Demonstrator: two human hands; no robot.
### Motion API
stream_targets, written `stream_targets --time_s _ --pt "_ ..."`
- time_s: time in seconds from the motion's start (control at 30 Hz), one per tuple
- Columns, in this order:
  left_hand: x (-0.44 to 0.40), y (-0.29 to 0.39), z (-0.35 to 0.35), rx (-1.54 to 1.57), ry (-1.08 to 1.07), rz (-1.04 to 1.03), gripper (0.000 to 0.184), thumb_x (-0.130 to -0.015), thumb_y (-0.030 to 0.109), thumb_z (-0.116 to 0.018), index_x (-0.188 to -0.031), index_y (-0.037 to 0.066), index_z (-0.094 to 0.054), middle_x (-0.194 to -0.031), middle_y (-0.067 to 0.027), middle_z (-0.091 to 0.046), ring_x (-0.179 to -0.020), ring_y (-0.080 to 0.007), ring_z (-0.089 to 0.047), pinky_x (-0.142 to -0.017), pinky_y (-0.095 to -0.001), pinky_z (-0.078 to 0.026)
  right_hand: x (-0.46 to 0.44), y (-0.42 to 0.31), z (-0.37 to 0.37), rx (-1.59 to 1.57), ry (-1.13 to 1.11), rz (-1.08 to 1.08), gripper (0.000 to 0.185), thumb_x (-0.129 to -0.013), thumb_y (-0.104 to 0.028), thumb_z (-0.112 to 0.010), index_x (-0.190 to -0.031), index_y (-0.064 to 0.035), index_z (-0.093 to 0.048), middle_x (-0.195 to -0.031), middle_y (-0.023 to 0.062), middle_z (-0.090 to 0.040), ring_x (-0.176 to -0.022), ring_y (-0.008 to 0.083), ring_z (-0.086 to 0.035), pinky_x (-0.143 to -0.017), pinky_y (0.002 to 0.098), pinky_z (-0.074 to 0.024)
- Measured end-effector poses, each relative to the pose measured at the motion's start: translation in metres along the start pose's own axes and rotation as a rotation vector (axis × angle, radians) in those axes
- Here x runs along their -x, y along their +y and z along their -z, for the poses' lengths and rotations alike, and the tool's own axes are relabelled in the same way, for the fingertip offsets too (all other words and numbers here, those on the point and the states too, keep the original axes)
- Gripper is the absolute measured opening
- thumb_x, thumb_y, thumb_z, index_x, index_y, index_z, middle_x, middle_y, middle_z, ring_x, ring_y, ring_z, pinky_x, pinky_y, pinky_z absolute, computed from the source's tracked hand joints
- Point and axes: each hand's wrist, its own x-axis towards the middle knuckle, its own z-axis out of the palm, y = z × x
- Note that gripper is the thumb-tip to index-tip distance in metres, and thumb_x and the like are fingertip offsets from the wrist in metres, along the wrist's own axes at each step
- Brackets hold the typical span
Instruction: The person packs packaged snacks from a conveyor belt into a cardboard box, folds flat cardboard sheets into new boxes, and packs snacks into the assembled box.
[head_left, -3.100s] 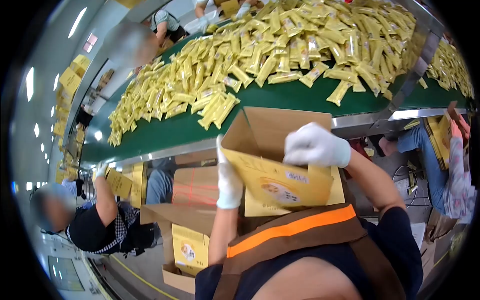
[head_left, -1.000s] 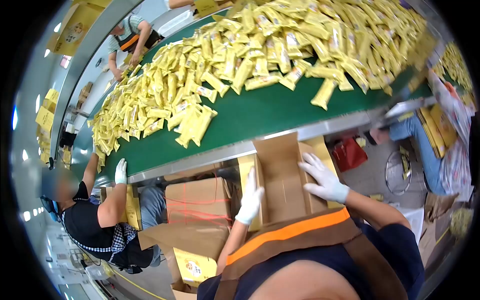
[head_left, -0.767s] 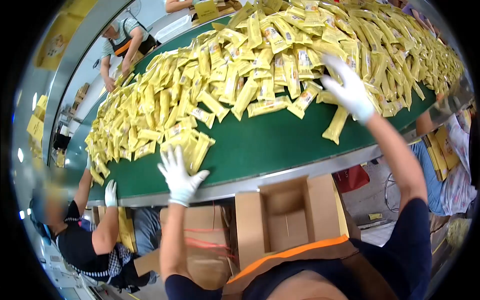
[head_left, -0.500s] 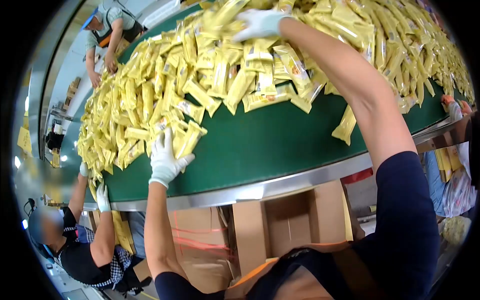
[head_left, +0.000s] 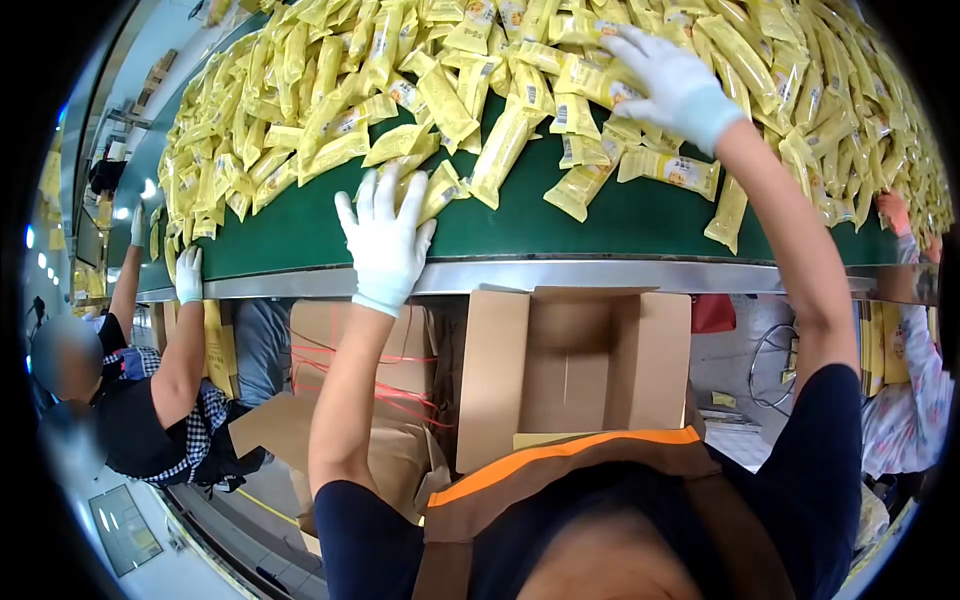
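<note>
Yellow plastic-wrapped snack packets (head_left: 500, 150) lie heaped across a green belt (head_left: 480, 235). My left hand (head_left: 385, 235), in a white glove, has its fingers spread at the near edge of the heap. Its fingertips reach a packet (head_left: 437, 192) there; whether they press on it I cannot tell. Farther forward and to the right, my gloved right hand (head_left: 675, 85) lies over several packets, fingers stretched out and apart. A single packet (head_left: 668, 172) rests flat below that hand, printed side up. Neither hand is wrapped round a packet.
A metal rail (head_left: 560, 275) edges the belt. Below it stand an open cardboard box (head_left: 575, 370) and another carton with red straps (head_left: 370, 345). A co-worker with gloved hands (head_left: 188, 275) is at the left; another person's hand (head_left: 893, 212) shows at the right.
My right hand has come back towards me and to the right over the heap. My left hand has shifted right along the heap's edge. The view has turned, and more packets lie near the middle.
</note>
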Motion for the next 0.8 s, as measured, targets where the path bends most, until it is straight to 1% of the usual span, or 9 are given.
stream_targets --time_s 0.03,0.1,0.13,0.23,0.37,0.47,0.57,0.63,0.8 --pt "0.002 0.001 -0.002 0.065 -0.047 0.022 0.061 -0.077 0.031 -0.075 -0.133 0.018 -0.055 -0.132 -0.0113 -0.051 -0.119 -0.0331 -0.048 -0.098 -0.0543 -0.039 0.012 -0.008 0.014 0.01 0.19 0.042 0.053 -0.086 -0.035 -0.067 -0.13 -0.0099 -0.054 -0.13 0.0148 -0.056 -0.108 0.0338 -0.06 -0.09 0.0428 -0.0499" --pt "0.012 0.005 -0.006 0.199 -0.149 0.075 0.06 -0.075 0.031 -0.076 -0.131 0.017 -0.056 -0.123 -0.0096 -0.056 -0.108 -0.0314 -0.054 -0.091 -0.047 -0.044 0.051 -0.038 0.04 -0.148 0.034 -0.038 0.035 -0.086 -0.035 -0.066 -0.109 -0.0096 -0.061 -0.099 0.0121 -0.064 -0.096 0.0299 -0.062 -0.084 0.0405 -0.049" --pt "0.009 0.006 -0.004 0.181 -0.03 0.036 0.058 -0.076 0.032 -0.075 -0.128 0.015 -0.057 -0.11 -0.0087 -0.058 -0.096 -0.0309 -0.057 -0.082 -0.0418 -0.047 0.071 -0.049 0.036 -0.164 -0.103 -0.091 0.036 -0.084 -0.036 -0.068 -0.109 -0.0094 -0.062 -0.101 0.0117 -0.064 -0.096 0.0309 -0.061 -0.085 0.0405 -0.0486" --pt "0.002 0.016 -0.013 0.256 -0.15 0.155 0.058 -0.082 0.028 -0.072 -0.135 0.012 -0.053 -0.106 -0.0163 -0.06 -0.098 -0.037 -0.058 -0.08 -0.045 -0.05 0.1 -0.053 -0.013 -0.007 -0.021 -0.102 0.043 -0.083 -0.036 -0.069 -0.114 -0.0083 -0.06 -0.106 0.013 -0.061 -0.101 0.0334 -0.059 -0.085 0.0418 -0.0487" --pt "0.009 0.019 0.009 0.473 -0.283 0.154 0.06 -0.082 0.02 -0.07 -0.138 0.012 -0.05 -0.104 -0.0164 -0.06 -0.098 -0.0361 -0.059 -0.083 -0.0449 -0.05 0.1 -0.031 -0.03 -0.124 -0.217 -0.16 0.043 -0.081 -0.037 -0.07 -0.11 -0.007 -0.058 -0.101 0.0168 -0.06 -0.098 0.0365 -0.059 -0.083 0.0447 -0.0493" --pt "0.018 -0.001 0.025 0.395 -0.062 0.173 0.054 -0.08 0.017 -0.07 -0.131 0.011 -0.056 -0.109 -0.0144 -0.062 -0.1 -0.0355 -0.06 -0.085 -0.0411 -0.051 0.111 -0.017 -0.008 -0.256 -0.207 -0.285 0.05 -0.081 -0.039 -0.071 -0.117 -0.0062 -0.057 -0.106 0.021 -0.065 -0.093 0.0398 -0.064 -0.08 0.0475 -0.0515" --pt "0.007 -0.039 0.005 0.431 -0.112 0.273 0.049 -0.082 0.02 -0.07 -0.129 0.011 -0.057 -0.111 -0.0139 -0.062 -0.1 -0.0374 -0.061 -0.084 -0.043 -0.052 0.106 -0.032 0.024 -0.485 -0.116 -0.121 0.053 -0.078 -0.04 -0.075 -0.118 -0.0085 -0.058 -0.109 0.0192 -0.066 -0.093 0.0388 -0.064 -0.08 0.0459 -0.0521" --pt "-0.001 -0.055 -0.02 0.386 -0.209 0.243 0.055 -0.083 0.023 -0.071 -0.134 0.013 -0.052 -0.115 -0.015 -0.063 -0.103 -0.0377 -0.061 -0.085 -0.0437 -0.051 0.077 -0.063 0.031 -0.587 -0.018 0.215 0.051 -0.075 -0.04 -0.078 -0.112 -0.01 -0.06 -0.104 0.0169 -0.066 -0.093 0.0367 -0.064 -0.079 0.0439 -0.0533" --pt "-0.012 -0.056 -0.009 0.424 -0.395 0.119 0.065 -0.079 0.022 -0.074 -0.138 0.015 -0.048 -0.117 -0.0158 -0.064 -0.106 -0.0365 -0.061 -0.089 -0.0406 -0.05 0.019 -0.078 -0.023 -0.203 -0.416 0.293 0.048 -0.075 -0.047 -0.073 -0.095 -0.0052 -0.064 -0.1 0.0137 -0.065 -0.095 0.0329 -0.063 -0.078 0.0441 -0.0515"
